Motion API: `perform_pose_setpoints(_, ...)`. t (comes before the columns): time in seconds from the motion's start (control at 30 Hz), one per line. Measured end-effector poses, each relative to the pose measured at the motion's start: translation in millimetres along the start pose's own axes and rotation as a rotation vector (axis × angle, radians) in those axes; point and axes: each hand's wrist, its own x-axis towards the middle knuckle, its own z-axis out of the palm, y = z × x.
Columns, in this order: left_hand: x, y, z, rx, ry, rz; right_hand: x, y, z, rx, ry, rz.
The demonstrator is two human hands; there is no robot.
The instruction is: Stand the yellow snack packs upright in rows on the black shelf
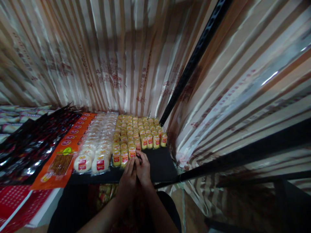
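Observation:
Small yellow wrapped cakes [117,158] with red-and-white labels stand in tight rows on a black shelf [161,161]. At the front of the third row, my left hand [129,176] has its fingers together on the lower face of one wrapped cake [132,151]. My right hand [143,168] presses against the same cake from the right, fingers bent and close to the left hand's. Both hands are closed around it, and its lower part is hidden behind the fingers. Just left of these rows lie two columns of round white wrapped pastries [100,163].
Further left are an orange snack pack [59,158], dark shiny packets [36,145] and pale packets [11,127]. A red basket [21,204] sits below left. Black metal posts [191,61] and striped plastic sheeting [116,58] bound the shelf behind and right.

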Motion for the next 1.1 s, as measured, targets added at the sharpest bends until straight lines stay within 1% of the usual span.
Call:
perform_pose_setpoints(0.13, -0.6, 2.7, -8.0, 0.038, 0.066, 0.015, -2.8, -1.6, -1.2, -0.049, 0.067, -0.049)
perform_pose_setpoints(0.23, -5.1, 4.4, -20.5, 0.116, 0.106, -0.028, -4.7, -5.1, -3.3, -0.116, 0.103, -0.075)
perform_pose_setpoints(0.33, -12.6, -0.2, -28.7, 0.205, 0.13, -0.108, -4.2, -7.5, -3.5, -0.185, 0.098, -0.049)
perform_pose_setpoints(0.43, -16.5, -12.6, -26.8, 0.271, 0.168, -0.162, -1.8, -7.7, -0.1, -0.283, 0.101, -0.081)
perform_pose_setpoints(0.5, -15.8, -22.0, -21.7, 0.28, 0.198, -0.155, -0.3, -7.0, 3.1, -0.349, 0.096, -0.127)
perform_pose_setpoints(0.6, -12.3, -30.6, -15.0, 0.242, 0.219, -0.143, 0.9, -5.7, 6.8, -0.398, 0.076, -0.149)
perform_pose_setpoints(0.73, -9.3, -29.3, -14.4, 0.211, 0.212, -0.182, -0.5, -5.4, 8.2, -0.413, 0.068, -0.153)
perform_pose_setpoints(0.97, -17.0, -27.6, -18.7, 0.215, 0.284, -0.121, -5.4, -2.8, 7.9, -0.351, 0.115, -0.161)
perform_pose_setpoints(1.03, -20.3, -28.1, -18.9, 0.191, 0.284, -0.093, -5.5, -2.8, 7.8, -0.354, 0.105, -0.147)
perform_pose_setpoints(1.1, -22.1, -27.9, -18.6, 0.159, 0.259, -0.076, -4.9, -3.6, 7.8, -0.371, 0.069, -0.144)
